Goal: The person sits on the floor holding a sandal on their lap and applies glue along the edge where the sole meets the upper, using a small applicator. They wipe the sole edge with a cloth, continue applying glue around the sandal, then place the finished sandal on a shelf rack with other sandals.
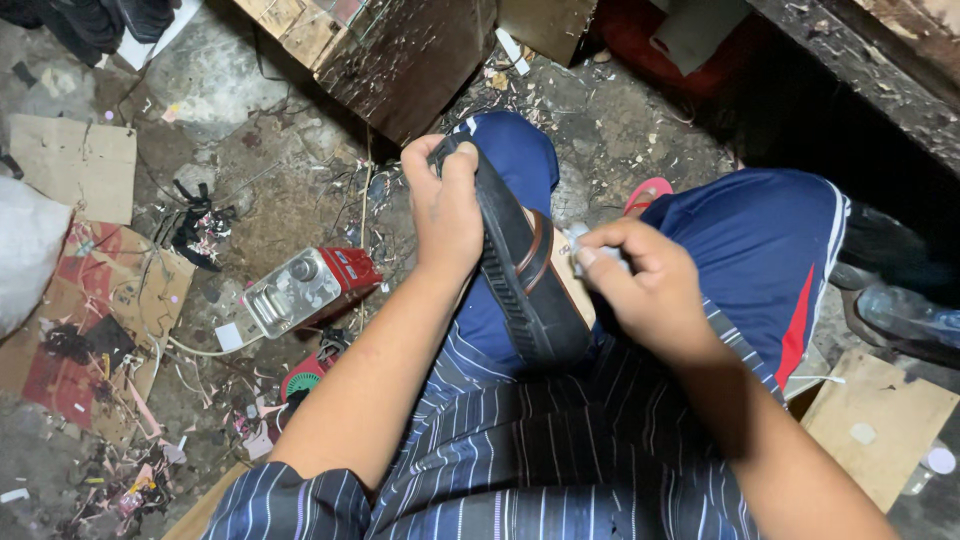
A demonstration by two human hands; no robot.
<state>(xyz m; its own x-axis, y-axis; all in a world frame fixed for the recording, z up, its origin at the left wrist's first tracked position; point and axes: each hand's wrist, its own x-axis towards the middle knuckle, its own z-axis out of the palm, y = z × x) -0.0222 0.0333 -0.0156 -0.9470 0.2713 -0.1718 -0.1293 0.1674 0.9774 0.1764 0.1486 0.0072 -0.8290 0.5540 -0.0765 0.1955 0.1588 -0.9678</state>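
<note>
Two hands work over the lap. The right hand point(640, 275) pinches a small pale object point(578, 240), fingers closed, against the inner side of a black sandal point(520, 270). The left hand point(445, 210) clamps the sandal's upper end. Beyond, a red-and-silver device point(305, 285) lies on the littered floor point(260, 190).

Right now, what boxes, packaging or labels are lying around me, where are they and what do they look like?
Cardboard sheet: far left floor, plain brown, flat rectangle.
Flattened carton: left floor, red and tan print, torn.
White bag: left edge, bulging.
Cardboard piece: lower right, brown, small pale round sticker.
No screens or signs visible.
</note>
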